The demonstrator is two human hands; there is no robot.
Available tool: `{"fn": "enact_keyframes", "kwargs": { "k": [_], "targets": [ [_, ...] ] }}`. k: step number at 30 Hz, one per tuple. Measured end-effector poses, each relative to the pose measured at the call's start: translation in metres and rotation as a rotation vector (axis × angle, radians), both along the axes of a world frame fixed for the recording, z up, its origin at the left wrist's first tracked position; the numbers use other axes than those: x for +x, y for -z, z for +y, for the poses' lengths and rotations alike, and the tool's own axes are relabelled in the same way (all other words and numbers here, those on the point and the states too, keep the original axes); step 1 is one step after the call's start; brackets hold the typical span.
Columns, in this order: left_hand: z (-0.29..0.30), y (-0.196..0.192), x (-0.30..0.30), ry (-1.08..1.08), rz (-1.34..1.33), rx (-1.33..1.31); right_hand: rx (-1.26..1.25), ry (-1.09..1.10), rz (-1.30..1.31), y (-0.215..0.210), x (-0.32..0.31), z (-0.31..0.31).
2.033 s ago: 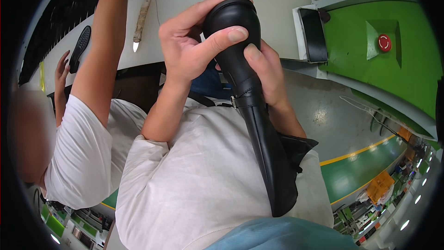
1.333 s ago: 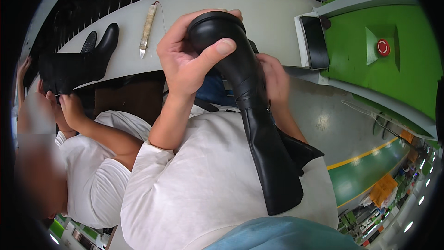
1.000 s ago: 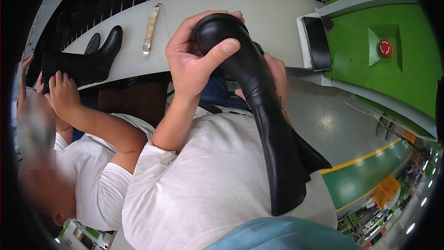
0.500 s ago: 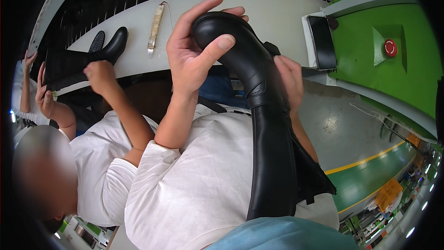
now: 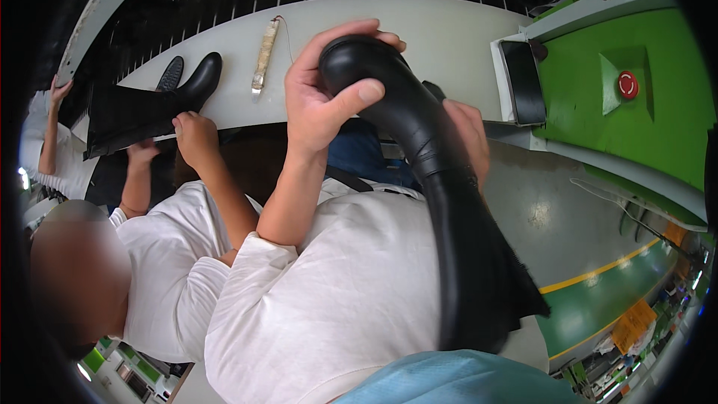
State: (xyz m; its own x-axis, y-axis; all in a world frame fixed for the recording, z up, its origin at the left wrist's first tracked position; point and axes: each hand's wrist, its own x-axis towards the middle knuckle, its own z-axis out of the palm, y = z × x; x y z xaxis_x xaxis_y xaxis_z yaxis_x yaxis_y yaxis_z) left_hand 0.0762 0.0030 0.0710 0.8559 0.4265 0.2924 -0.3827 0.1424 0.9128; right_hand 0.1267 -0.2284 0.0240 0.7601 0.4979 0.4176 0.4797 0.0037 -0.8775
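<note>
A tall black boot (image 5: 430, 150) is held up in front of my chest, its rounded toe pointing away and its open shaft hanging down toward my lap. My left hand (image 5: 321, 86) wraps round the toe, thumb on the upper and fingers over the far side. Behind the boot's ankle, my right hand (image 5: 469, 131) grips from the right; the boot hides part of its fingers. On the white table beyond lies a thin tool with a tape-wrapped handle (image 5: 265, 56) and a short pale tip.
Further black boots (image 5: 196, 84) lie at the table's left, where a co-worker's hand (image 5: 197, 138) touches one. A phone-like dark device (image 5: 521, 82) rests at the table's right end, beside a green machine (image 5: 583, 52) with a red button (image 5: 627, 85). The white table (image 5: 419, 19) curves across the back.
The boot's shaft has swung slightly right and its ankle has creased, while both my hands keep their hold. The co-worker's hands have shifted lower by their boot.
</note>
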Motion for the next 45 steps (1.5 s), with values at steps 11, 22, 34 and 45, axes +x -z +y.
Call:
{"fn": "enact_keyframes", "kwargs": {
  "k": [11,22,34,45],
  "targets": [
    [-0.009,-0.045,-0.015,0.151,0.029,0.471,0.375,-0.355,0.537,0.001,-0.001,-0.030],
    [0.042,-0.087,-0.032,-0.315,0.195,0.919,-0.147,0.060,0.191,-0.057,0.055,-0.135],
    [0.033,0.003,0.058,0.058,0.079,-0.251,0.200,0.028,0.383,-0.003,-0.036,-0.021],
    [0.042,0.016,0.082,0.102,0.037,-0.012,-0.111,0.172,-0.193,0.040,-0.008,0.046]
  ]
}}
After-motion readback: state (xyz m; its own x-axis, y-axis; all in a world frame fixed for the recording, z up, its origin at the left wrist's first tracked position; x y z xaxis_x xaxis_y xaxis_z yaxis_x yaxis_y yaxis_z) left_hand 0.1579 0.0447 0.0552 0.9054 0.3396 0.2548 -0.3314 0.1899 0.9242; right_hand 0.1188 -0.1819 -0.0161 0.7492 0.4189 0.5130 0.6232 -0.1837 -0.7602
